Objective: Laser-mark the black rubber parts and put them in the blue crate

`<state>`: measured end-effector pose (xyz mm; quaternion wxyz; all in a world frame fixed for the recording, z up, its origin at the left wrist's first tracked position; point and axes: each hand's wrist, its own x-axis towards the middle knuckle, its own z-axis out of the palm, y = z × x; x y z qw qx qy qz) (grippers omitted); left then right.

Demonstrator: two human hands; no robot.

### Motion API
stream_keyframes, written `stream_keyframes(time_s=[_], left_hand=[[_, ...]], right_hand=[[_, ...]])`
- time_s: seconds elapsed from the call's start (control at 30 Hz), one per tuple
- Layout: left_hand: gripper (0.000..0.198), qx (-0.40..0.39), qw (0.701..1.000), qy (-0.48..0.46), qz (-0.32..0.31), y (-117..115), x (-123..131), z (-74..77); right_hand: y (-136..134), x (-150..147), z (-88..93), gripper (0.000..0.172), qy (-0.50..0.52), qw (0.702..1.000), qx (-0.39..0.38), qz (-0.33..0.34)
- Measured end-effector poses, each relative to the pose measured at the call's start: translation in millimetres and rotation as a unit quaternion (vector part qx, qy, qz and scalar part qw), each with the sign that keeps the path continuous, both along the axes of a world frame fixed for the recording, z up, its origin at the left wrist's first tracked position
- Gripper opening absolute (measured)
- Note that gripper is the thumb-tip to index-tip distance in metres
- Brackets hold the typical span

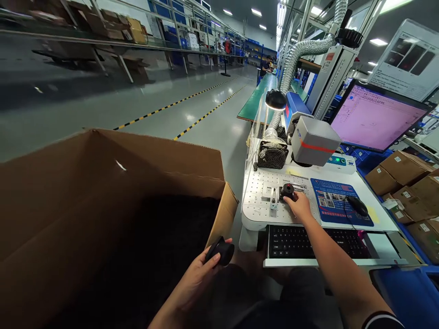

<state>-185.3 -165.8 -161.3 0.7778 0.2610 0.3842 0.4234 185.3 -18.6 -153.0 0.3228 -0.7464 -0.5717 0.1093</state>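
My left hand [199, 276] is closed around a black round part [221, 251], beside the right edge of an open cardboard box [192, 160]. At the perforated white plate [255, 198], my right hand [299, 205] grips another black round part [287, 190] with fingers and thumb. That part sits against a small metal fixture [273, 198] under the grey machine head [315, 139]. The box's inside is dark, and its contents cannot be made out.
A black fan [272, 156] stands behind the plate. To the right are a blue mat [338, 201], a mouse [357, 205] and a monitor [379, 114]. A keyboard [295, 243] lies on the tray in front. Cartons [404, 167] are stacked at the far right.
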Motion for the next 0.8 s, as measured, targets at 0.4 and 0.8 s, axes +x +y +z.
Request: stream_keyframes(time_s=[0.4,0.8], left_hand=[[0.049,0.035,0.999,0.025,0.018,1.6,-1.0,-18.1],[0.059,-0.014,1.000,0.005,0.007,-0.4,9.5,-4.7]], right_hand=[[1.7,-1.4,-0.3,0.032,-0.035,0.999,-0.030,0.002],[-98.7,28.0,23.0,0.037,0.023,0.987,0.123,0.097]])
